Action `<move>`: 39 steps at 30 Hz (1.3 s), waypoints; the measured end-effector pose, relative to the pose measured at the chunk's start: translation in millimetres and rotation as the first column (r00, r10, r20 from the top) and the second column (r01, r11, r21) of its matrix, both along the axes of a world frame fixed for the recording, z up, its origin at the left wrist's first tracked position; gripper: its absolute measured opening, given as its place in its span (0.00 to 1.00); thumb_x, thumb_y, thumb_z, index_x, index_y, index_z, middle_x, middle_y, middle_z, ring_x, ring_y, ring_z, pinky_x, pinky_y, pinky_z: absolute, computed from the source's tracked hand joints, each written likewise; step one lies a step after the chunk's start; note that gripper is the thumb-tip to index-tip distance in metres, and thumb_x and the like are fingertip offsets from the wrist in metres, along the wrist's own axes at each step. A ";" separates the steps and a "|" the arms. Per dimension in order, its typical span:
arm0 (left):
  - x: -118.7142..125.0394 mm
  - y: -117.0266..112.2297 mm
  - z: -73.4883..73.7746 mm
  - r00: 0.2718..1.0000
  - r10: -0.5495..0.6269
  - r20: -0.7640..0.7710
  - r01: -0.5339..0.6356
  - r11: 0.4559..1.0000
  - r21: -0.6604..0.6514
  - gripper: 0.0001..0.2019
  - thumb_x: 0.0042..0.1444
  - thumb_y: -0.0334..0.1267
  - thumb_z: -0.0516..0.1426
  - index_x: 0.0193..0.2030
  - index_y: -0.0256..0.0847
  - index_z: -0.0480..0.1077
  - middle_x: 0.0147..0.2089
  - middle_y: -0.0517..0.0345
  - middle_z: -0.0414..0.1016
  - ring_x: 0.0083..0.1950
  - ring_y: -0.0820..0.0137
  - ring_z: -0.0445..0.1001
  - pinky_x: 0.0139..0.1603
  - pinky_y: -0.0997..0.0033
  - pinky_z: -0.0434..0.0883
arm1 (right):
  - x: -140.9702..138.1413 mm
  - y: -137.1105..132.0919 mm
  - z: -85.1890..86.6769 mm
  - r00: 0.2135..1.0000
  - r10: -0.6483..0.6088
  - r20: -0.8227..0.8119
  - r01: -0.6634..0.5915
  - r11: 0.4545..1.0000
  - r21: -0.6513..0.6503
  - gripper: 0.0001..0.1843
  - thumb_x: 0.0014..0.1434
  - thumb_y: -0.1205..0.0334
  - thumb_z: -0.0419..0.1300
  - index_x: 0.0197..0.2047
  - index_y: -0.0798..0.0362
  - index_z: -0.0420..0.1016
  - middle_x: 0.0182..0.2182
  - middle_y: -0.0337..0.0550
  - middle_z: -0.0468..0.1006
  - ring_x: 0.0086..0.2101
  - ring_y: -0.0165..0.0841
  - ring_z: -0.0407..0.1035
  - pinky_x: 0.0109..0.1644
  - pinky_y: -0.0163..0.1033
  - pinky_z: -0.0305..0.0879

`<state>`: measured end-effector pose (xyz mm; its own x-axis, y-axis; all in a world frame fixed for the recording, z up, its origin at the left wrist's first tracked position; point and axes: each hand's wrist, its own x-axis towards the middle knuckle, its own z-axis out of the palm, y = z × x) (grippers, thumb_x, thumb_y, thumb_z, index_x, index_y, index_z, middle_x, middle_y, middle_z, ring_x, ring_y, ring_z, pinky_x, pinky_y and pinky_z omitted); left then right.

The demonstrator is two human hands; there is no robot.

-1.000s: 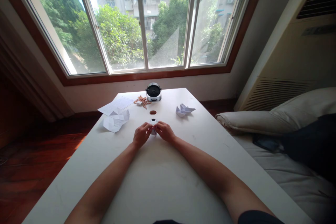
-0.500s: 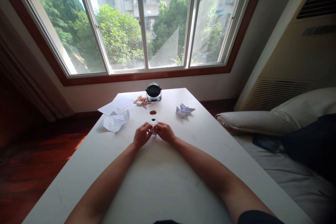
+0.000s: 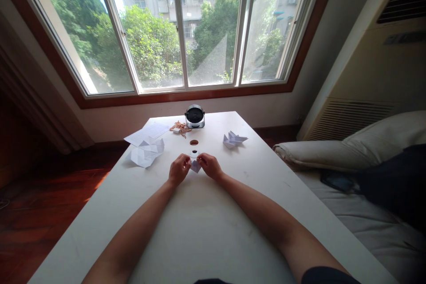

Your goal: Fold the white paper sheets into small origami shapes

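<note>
Between my two hands is a small folded piece of paper (image 3: 195,167), pale with a pointed lower end. My left hand (image 3: 179,169) pinches its left side with curled fingers. On the opposite side, my right hand (image 3: 210,167) grips the paper's upper right corner between thumb and fingers. Just beyond the paper lies a round white cap with a dark centre (image 3: 194,153) on the white table (image 3: 206,226). Folded paper boats (image 3: 234,139) sit to the right of my hands.
Creased and printed paper sheets (image 3: 146,151) lie at the left edge. A coiled tan cord (image 3: 180,129) and a round black device on a stand (image 3: 195,116) are at the far end, near a hole (image 3: 194,142). A sofa (image 3: 319,155) flanks the right side.
My hands have moved slightly apart, so more of the folded paper between them shows. The other things on the table have stayed put.
</note>
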<state>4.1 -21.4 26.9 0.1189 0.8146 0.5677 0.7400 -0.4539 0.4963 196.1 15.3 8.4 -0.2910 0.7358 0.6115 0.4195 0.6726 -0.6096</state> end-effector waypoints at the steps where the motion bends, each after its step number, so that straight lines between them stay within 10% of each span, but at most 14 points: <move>1: -1.0 1.8 -1.1 0.999 0.012 0.032 -0.012 1.000 -0.003 0.05 0.62 0.36 0.52 0.37 0.43 0.68 0.35 0.58 0.73 0.32 0.71 0.71 0.38 0.72 0.69 | 0.1 0.9 -0.2 0.999 -0.007 -0.031 0.006 1.000 -0.020 0.09 0.65 0.61 0.54 0.37 0.52 0.75 0.30 0.41 0.77 0.30 0.33 0.68 0.36 0.35 0.62; 11: -11.5 14.1 -11.0 0.969 0.092 0.231 -0.076 0.994 -0.076 0.08 0.62 0.39 0.51 0.38 0.42 0.69 0.33 0.59 0.75 0.32 0.70 0.72 0.36 0.72 0.70 | -0.2 6.1 -3.9 0.997 0.015 -0.071 -0.019 0.998 -0.053 0.07 0.61 0.66 0.54 0.36 0.52 0.73 0.33 0.41 0.74 0.31 0.31 0.67 0.36 0.35 0.64; 39: -11.1 13.7 -11.8 0.986 0.162 0.031 -0.159 0.983 -0.090 0.04 0.57 0.34 0.54 0.32 0.43 0.68 0.33 0.59 0.73 0.31 0.69 0.70 0.34 0.70 0.65 | 0.1 1.3 -4.8 0.984 0.122 0.133 -0.115 0.992 -0.060 0.04 0.59 0.66 0.60 0.36 0.51 0.77 0.38 0.41 0.75 0.30 0.29 0.66 0.36 0.34 0.63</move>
<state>-7.0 -7.8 15.1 -0.0378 0.8680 0.4952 0.7796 -0.2844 0.5580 196.2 16.6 3.6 -0.4558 0.7210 0.5219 0.4201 0.6912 -0.5880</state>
